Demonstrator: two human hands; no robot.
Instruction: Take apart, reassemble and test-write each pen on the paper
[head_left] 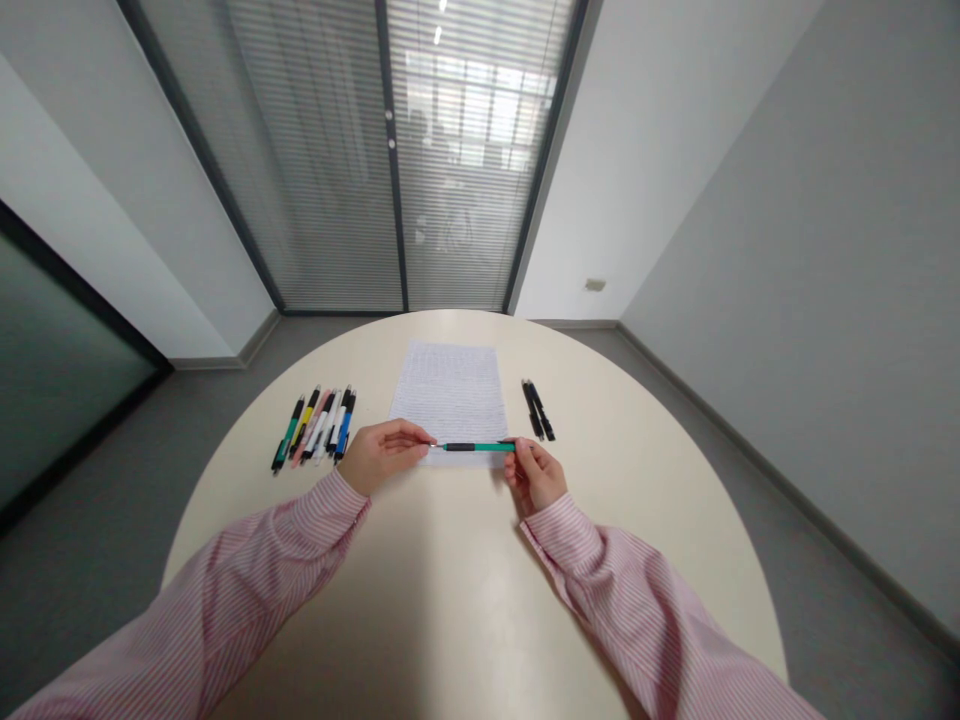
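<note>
Bare counter (472,590) lies between the inward-angled forearms (259,555); across the paper sheet's (454,390) near end, the left hand (384,453) pinches the black-gripped green pen (487,447) by its tip, the right hand (538,474) its other end.

Left grip (386,452) and right grip (536,473) hold a green pen (487,447) over paper (454,390).

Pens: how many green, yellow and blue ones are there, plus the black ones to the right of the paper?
Green: 2, held green pen and lying green pen
Yellow: 1, yellow pen
Blue: 1, blue pen
Black: 2, black pens
Total: 6
</note>
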